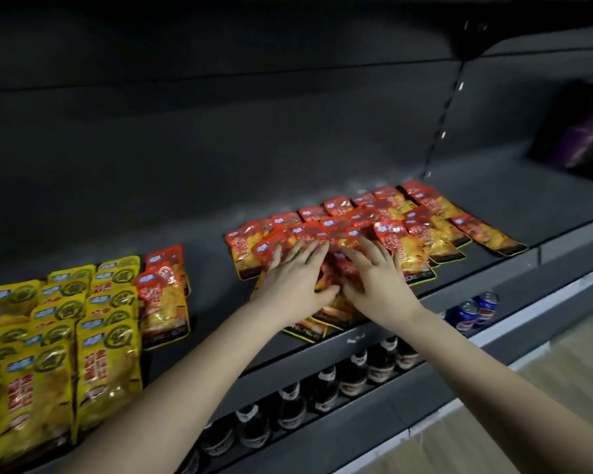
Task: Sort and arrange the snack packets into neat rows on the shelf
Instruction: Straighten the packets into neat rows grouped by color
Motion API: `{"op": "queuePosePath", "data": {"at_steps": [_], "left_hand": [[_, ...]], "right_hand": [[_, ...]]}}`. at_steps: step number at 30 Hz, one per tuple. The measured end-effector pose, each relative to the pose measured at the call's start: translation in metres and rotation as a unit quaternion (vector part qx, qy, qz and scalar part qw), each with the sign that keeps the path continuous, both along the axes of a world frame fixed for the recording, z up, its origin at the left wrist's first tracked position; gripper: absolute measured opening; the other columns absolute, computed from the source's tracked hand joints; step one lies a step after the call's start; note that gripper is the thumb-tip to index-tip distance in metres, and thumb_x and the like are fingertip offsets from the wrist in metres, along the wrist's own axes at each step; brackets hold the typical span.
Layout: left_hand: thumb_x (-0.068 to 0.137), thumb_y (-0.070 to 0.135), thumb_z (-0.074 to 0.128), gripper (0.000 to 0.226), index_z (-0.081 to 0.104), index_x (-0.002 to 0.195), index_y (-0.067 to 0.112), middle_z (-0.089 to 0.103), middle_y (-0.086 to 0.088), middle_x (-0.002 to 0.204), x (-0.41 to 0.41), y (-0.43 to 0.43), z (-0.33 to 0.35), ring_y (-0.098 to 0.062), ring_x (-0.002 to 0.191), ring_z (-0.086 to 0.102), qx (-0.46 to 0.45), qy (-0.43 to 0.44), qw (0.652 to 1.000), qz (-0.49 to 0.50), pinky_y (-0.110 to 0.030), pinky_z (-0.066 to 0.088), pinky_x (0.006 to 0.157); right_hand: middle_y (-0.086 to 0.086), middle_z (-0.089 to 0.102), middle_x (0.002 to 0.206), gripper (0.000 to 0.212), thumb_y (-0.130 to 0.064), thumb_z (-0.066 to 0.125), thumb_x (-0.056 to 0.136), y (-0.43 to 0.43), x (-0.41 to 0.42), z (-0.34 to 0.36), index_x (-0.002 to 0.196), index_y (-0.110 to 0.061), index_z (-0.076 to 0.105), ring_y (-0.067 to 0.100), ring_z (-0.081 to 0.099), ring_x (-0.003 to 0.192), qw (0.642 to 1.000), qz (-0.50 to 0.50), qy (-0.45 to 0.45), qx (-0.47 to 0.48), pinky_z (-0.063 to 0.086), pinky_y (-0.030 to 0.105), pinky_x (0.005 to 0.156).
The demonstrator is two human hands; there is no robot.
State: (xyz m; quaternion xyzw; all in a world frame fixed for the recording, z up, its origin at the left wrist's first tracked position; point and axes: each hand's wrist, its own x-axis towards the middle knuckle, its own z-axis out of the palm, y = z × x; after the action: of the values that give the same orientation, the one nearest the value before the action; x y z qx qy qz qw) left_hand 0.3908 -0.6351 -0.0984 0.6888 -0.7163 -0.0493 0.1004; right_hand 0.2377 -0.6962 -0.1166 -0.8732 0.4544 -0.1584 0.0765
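A loose heap of red snack packets [384,227] covers the middle and right of the dark shelf [206,265]. My left hand [293,285] and my right hand [379,283] lie side by side on the front of that heap, fingers spread, pressing on a bunch of red packets [332,283] between them. Yellow snack packets [59,323] lie in overlapping rows at the left. Beside them sits a short row of red packets [163,295].
The lower shelf holds dark glass bottles [326,388] and blue drink cans [473,311]. A purple package [582,131] stands at the far right of the shelf. Bare shelf shows between the two red groups. Wooden floor [562,388] lies at the lower right.
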Motion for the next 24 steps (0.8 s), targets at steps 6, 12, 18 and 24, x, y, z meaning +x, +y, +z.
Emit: {"op": "queuePosePath", "data": {"at_steps": [6, 12, 18, 24], "left_hand": [[0.089, 0.061, 0.042, 0.083, 0.002, 0.152, 0.023, 0.006, 0.001, 0.16, -0.028, -0.034, -0.003, -0.017, 0.147, 0.003, 0.032, -0.005, 0.999, -0.006, -0.045, -0.007, 0.117], [0.081, 0.071, 0.045, 0.093, 0.008, 0.152, 0.023, 0.017, -0.002, 0.157, -0.054, -0.062, -0.01, -0.021, 0.144, 0.013, 0.042, -0.019, 0.999, 0.016, -0.044, -0.003, 0.117], [0.071, 0.081, 0.045, 0.106, 0.012, 0.151, 0.02, 0.017, -0.008, 0.154, -0.061, -0.069, -0.008, -0.032, 0.142, 0.015, 0.063, -0.083, 0.99, 0.096, -0.047, 0.003, 0.118], [0.066, 0.079, 0.053, 0.108, 0.023, 0.149, 0.017, 0.028, -0.004, 0.144, -0.059, -0.067, -0.009, -0.027, 0.137, 0.026, 0.049, -0.063, 0.991, 0.11, -0.044, 0.004, 0.117]], "right_hand": [[0.004, 0.023, 0.153, 0.051, -0.034, 0.041, 0.096, -0.033, -0.035, -0.003, 0.145, -0.023, 0.03, 0.031, 0.013, 0.141, 1.0, -0.009, 0.006, 0.007, 0.006, 0.054, 0.114], [0.0, 0.017, 0.155, 0.058, -0.041, 0.044, 0.094, -0.059, -0.065, -0.007, 0.146, -0.023, 0.027, 0.027, 0.001, 0.145, 0.999, 0.015, 0.014, 0.033, -0.002, 0.053, 0.114], [-0.001, 0.004, 0.158, 0.058, -0.048, 0.042, 0.093, -0.071, -0.072, -0.014, 0.144, -0.02, 0.033, 0.021, -0.01, 0.145, 0.997, 0.068, 0.036, 0.027, -0.004, 0.056, 0.113], [-0.001, 0.005, 0.158, 0.064, -0.052, 0.041, 0.092, -0.075, -0.07, -0.016, 0.146, -0.019, 0.028, 0.02, -0.009, 0.145, 0.995, 0.088, 0.039, 0.024, -0.006, 0.053, 0.113]]}}
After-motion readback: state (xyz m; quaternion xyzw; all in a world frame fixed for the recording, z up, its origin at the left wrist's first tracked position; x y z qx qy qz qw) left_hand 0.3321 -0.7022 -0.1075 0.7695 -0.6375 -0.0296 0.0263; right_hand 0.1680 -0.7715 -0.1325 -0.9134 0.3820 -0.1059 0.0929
